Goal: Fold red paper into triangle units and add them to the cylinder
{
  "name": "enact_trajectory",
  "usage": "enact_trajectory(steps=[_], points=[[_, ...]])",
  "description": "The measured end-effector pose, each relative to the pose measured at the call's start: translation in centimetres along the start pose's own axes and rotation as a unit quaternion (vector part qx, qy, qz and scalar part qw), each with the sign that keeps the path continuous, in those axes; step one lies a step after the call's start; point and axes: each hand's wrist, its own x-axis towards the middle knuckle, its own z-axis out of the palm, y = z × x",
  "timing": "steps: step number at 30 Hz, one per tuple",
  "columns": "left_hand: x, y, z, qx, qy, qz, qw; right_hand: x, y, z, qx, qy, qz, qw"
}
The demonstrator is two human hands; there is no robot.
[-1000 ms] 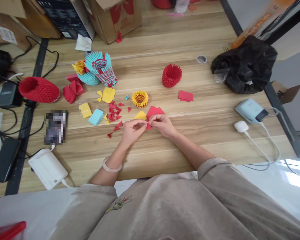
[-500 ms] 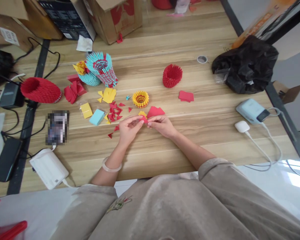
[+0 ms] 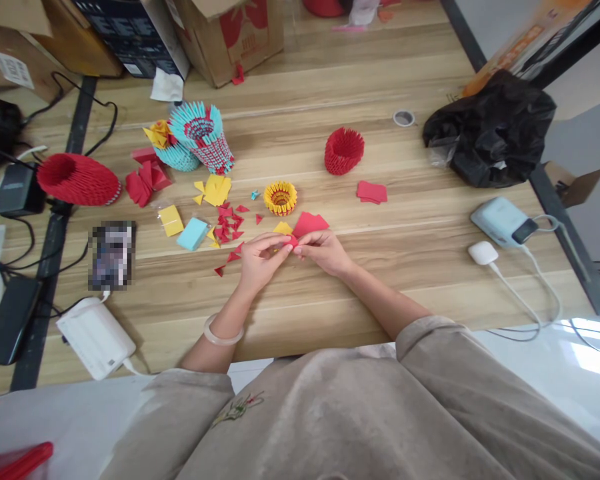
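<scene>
A small piece of red paper is pinched between my left hand and my right hand, thumbs and fingertips meeting at it. Fingers cover much of the piece, so its folds cannot be made out. Just beyond my hands lie red paper sheets and a bit of yellow paper. Farther back stands a small yellow-and-red ring of folded paper pieces. Several folded red triangles are scattered to the left of my fingers.
A red folded-paper bowl and red slips are farther right. At left stand a blue-and-red paper vase, a red one, and a phone. A black bag and a power bank sit at right.
The red paper has shifted slightly to the right between my fingertips and shows less of its face. Both hands stay in nearly the same place.
</scene>
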Motion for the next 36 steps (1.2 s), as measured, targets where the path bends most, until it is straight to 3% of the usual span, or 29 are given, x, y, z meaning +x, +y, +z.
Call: enact_trajectory(steps=[9,14,18,20,24,26,28,30,32,36], points=[[-0.2,-0.1,0.3,0.021,0.022,-0.006,1.000,-0.2,-0.1,0.3,0.000,0.032,-0.025,0.999],[-0.7,-0.3,0.9,0.018,0.053,-0.026,0.998,-0.2,0.0,0.9,-0.007,0.085,-0.048,0.995],[-0.9,-0.3,1.2,-0.028,0.074,-0.064,0.995,-0.6,-0.2,1.1,-0.110,0.123,-0.104,0.981],[-0.8,-0.3,1.3,-0.059,0.086,-0.104,0.989,-0.9,-0.4,1.0,-0.216,0.118,-0.189,0.950],[-0.5,-0.4,1.3,-0.107,0.094,-0.172,0.975,-1.2,-0.8,0.3,-0.394,0.038,-0.355,0.847],[-0.4,-0.5,1.2,-0.126,0.097,-0.193,0.968,-1.1,-0.8,-0.2,-0.437,0.000,-0.380,0.815],[-0.3,-0.4,1.1,-0.148,0.097,-0.209,0.962,-1.1,-0.7,-0.5,-0.459,-0.020,-0.375,0.805],[-0.3,-0.4,1.0,-0.157,0.091,-0.215,0.960,-1.0,-0.7,-0.5,-0.461,-0.027,-0.355,0.813],[-0.2,-0.4,0.9,-0.148,0.085,-0.214,0.962,-1.0,-0.7,-0.4,-0.436,-0.022,-0.328,0.838],[-0.1,-0.4,0.8,-0.138,0.093,-0.208,0.964,-0.8,-0.9,0.2,-0.262,0.029,-0.199,0.944]])
